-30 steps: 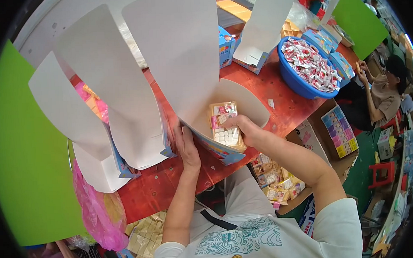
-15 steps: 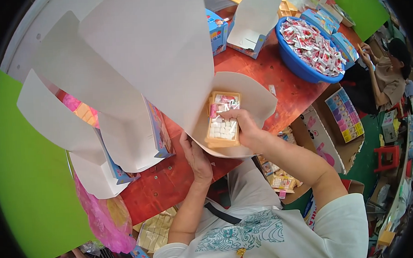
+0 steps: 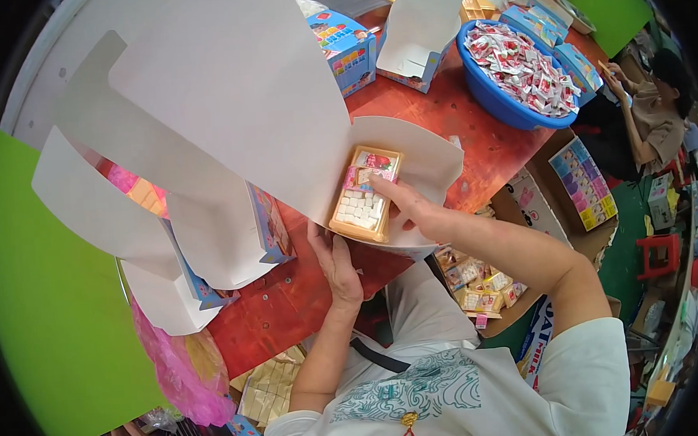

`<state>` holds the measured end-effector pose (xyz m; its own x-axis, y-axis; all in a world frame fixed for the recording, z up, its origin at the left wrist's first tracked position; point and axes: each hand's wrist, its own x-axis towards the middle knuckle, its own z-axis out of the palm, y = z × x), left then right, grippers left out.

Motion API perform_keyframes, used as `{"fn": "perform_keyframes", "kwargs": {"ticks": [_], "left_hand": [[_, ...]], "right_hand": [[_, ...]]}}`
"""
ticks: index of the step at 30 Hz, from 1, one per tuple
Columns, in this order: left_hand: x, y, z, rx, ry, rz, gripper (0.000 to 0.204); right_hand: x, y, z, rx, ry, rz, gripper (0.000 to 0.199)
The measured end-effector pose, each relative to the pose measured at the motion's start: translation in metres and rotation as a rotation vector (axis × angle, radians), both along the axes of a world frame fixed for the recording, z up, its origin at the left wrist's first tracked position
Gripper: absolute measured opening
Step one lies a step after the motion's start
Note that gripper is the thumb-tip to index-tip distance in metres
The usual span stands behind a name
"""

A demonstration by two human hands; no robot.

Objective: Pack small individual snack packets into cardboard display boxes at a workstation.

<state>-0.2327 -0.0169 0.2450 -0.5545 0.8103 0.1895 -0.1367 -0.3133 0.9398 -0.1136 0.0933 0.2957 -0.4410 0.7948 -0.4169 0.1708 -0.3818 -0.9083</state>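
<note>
A flat pack of white candies (image 3: 359,207) in a yellowish tray with a clear cover lies inside an open carton (image 3: 432,154). My right hand (image 3: 413,207) grips the pack, with a finger across its top and the other fingers partly hidden beside it. My left hand (image 3: 337,270) rests against the carton's near left edge, its fingers stretched out. The carton is white inside, and its tall lid flap (image 3: 232,90) stands up toward the far left.
More open cartons (image 3: 216,241) stand at left on the red table (image 3: 267,309). Beyond are a blue printed box (image 3: 348,52) and a blue basin (image 3: 505,111) of small wrapped sachets. A cardboard box (image 3: 497,332) holds candy packs beside my legs. Another person (image 3: 656,123) sits at far right.
The pack has tilted and shifted slightly left and lower in the carton, with my right hand on it. My left hand stays at the carton's edge. The view has shifted a little.
</note>
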Motion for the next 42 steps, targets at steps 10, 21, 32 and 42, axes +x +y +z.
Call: {"fn": "perform_keyframes", "kwargs": {"ticks": [10, 21, 32, 42], "left_hand": [[0.001, -0.008, 0.008, -0.083, 0.127, -0.030, 0.054], [0.019, -0.057, 0.017, -0.045, 0.199, 0.070, 0.052], [0.100, -0.115, -0.028, -0.457, 0.055, -0.584, 0.029], [0.208, -0.054, -0.126, -0.693, 0.027, -1.010, 0.034]], "right_hand": [[-0.001, 0.027, 0.003, 0.123, -0.606, 0.521, 0.059], [0.002, 0.059, -0.001, 0.511, -0.369, 0.607, 0.032], [0.281, -0.026, -0.083, -0.040, 0.223, 0.058, 0.028], [0.329, -0.200, -0.323, 0.764, -1.120, 0.210, 0.039]]}}
